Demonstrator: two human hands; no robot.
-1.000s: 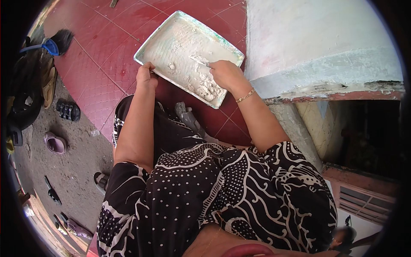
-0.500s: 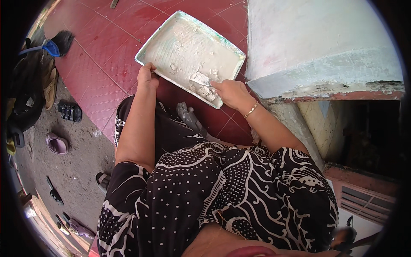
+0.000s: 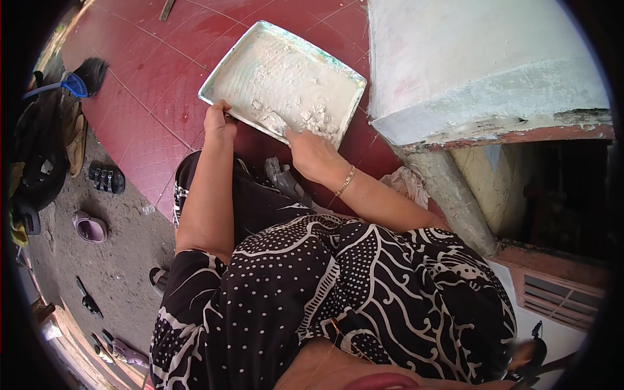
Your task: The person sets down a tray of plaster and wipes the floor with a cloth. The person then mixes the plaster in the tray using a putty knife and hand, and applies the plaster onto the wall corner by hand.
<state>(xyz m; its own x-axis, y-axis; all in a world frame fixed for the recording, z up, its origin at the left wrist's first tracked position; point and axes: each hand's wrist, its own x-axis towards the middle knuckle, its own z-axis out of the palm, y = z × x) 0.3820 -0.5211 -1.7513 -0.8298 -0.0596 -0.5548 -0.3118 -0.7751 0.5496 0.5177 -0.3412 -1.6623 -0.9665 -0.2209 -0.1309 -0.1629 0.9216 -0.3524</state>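
A shallow rectangular tray (image 3: 354,120) with a white, green-stained rim holds off-white paste (image 3: 286,81), smooth in parts and lumpy toward the near edge. My left hand (image 3: 221,121) is closed on the tray's near left rim, thumb over the edge. In my right hand (image 3: 315,156) is a putty knife (image 3: 270,121), its blade thickly coated in paste and lying over the near side of the tray. The fingers hide its handle. Crumbly lumps (image 3: 317,120) sit just right of the blade.
Red tiled floor (image 3: 149,71) lies under the tray. A pale plastered block (image 3: 487,71) with a chipped lower edge rises at the right. A crumpled cloth (image 3: 406,185) is near my right forearm. At the left are a blue brush (image 3: 77,84) and several sandals, including a purple clog (image 3: 90,227).
My right hand has moved the putty knife left along the tray's near side. The lumps formerly by the blade now lie to its right. My left hand still grips the rim.
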